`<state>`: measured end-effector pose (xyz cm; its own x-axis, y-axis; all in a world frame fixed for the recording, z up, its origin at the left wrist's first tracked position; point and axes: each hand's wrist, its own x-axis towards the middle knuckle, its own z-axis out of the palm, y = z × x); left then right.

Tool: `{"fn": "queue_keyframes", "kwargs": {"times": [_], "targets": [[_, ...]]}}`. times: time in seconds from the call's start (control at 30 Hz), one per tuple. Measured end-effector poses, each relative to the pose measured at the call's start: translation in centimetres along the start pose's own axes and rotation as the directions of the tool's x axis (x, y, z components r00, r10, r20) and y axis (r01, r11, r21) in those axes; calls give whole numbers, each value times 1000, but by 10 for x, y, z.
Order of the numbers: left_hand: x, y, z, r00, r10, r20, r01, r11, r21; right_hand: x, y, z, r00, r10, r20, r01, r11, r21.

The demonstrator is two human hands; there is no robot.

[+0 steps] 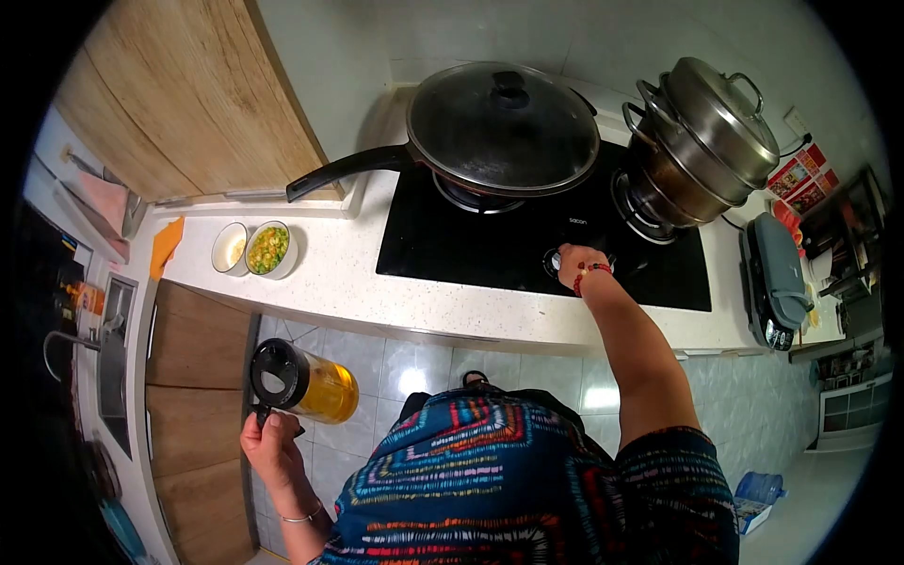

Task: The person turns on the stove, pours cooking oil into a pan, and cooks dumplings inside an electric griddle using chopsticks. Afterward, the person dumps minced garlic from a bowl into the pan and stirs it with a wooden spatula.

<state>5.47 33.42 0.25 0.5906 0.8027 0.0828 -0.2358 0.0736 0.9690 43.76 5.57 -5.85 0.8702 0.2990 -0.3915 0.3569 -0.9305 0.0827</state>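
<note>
My left hand (pixel 271 446) is wrapped round the black handle of an oil jug (pixel 330 389), which has a black lid and yellow oil inside. The jug hangs in front of the counter, over the floor. At the front of the black gas stove (pixel 452 250), my right hand (pixel 581 266) has its fingers closed on a stove knob (pixel 553 263). A large wok (pixel 504 127) with a dark glass lid sits on the left burner, its long handle pointing left. Whether a flame burns under it I cannot tell.
A stacked steel steamer pot (pixel 711 141) stands on the right burner. Two small bowls, one with chopped vegetables (pixel 270 247) and one with pale bits (pixel 230 249), sit on the white counter (pixel 330 273). A grey electric griddle (pixel 778 273) is far right; a sink (pixel 115 339) is left.
</note>
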Motion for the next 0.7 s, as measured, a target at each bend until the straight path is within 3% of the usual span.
{"fn": "queue_keyframes", "kwargs": {"times": [0.7], "targets": [[-6,2,8,998,-15,-66,18,999,39,-7,-4,-10,999,16,51,-17,999,31]]}}
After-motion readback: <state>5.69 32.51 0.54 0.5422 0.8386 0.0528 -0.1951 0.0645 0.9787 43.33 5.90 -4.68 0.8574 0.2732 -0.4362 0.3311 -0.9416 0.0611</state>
